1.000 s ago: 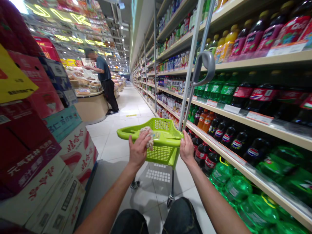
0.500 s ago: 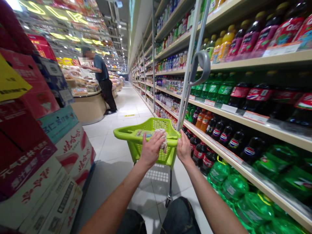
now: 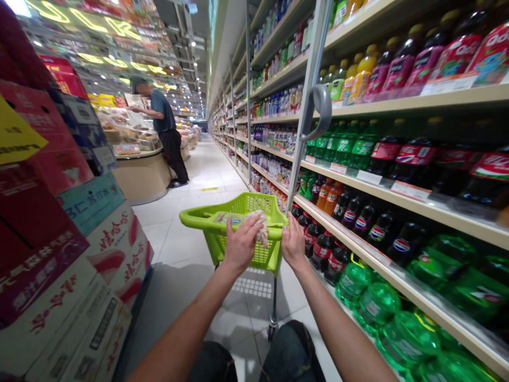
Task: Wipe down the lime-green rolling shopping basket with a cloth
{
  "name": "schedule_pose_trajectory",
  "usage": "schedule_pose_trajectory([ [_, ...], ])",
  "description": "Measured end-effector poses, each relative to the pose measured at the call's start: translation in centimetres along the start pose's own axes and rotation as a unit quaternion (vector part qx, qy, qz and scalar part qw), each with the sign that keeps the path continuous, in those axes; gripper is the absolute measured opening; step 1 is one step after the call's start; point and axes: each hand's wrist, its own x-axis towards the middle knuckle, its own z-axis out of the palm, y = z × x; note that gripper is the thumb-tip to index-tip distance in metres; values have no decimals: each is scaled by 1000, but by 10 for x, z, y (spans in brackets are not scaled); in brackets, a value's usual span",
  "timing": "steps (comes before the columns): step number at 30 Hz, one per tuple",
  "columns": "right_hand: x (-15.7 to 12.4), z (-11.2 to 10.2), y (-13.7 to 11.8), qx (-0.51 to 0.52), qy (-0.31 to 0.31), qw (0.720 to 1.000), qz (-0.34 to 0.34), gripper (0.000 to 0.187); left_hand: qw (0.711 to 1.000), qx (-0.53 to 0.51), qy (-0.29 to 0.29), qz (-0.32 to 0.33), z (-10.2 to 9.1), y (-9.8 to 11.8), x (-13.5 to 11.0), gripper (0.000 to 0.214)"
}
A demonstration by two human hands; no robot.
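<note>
A bright green shopping cart (image 3: 234, 200) with a perforated plastic basket stands in front of my knees. My left hand (image 3: 239, 241) lies over its near rim, fingers pressed on a crumpled pale cloth (image 3: 260, 229) that drapes over that rim; the thumb points up. At the near right corner of the basket, my right hand (image 3: 293, 241) grips the rim, its fingertips partly hidden behind the edge. A flat label or panel (image 3: 228, 218) shows inside the rim, too small to read.
Shelves of drink bottles (image 3: 360, 143) run along the right, with a grey loop handle (image 3: 318, 112) on a pole before them. Stacked drink cartons (image 3: 115, 233) flank the left. A person (image 3: 167, 130) stands at a food counter (image 3: 139, 175) ahead; the tiled aisle (image 3: 202, 159) stretches beyond.
The view has shifted slightly, so the cart and both hands appear a little further left. My left hand stays on the cloth and my right on the rim.
</note>
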Motion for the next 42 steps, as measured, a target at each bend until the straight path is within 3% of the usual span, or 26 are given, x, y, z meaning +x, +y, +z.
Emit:
schedule_pose_trajectory([
  [5,-1,0,-5,-2,-9,1000,12,48,991,34,53,-118,-14,-31,-3,36],
  [12,-2,0,-3,-10,-28,1000,2,49,1000,-15,-7,20,3,10,-4,33],
  [18,-2,-3,-5,-16,-44,999,8,49,997,34,31,-68,-8,-16,0,37],
  [22,10,-16,-32,-33,-89,995,-33,48,999,2,-48,-8,2,-4,10,43],
  [25,20,-21,-55,-10,-178,981,-80,48,997,-12,-80,6,7,-1,10,50],
  [28,23,-20,-67,-11,-243,966,-84,42,997,30,-75,-2,3,-15,3,56],
  [31,17,-20,-69,-16,-242,963,-119,35,995,59,-75,4,-4,-31,-3,51],
  [35,16,-30,-51,13,-215,962,-168,33,996,51,-68,17,-8,-35,-7,51],
  [42,37,-45,29,88,-169,981,-20,27,999,20,-35,12,-7,-32,-9,42],
])
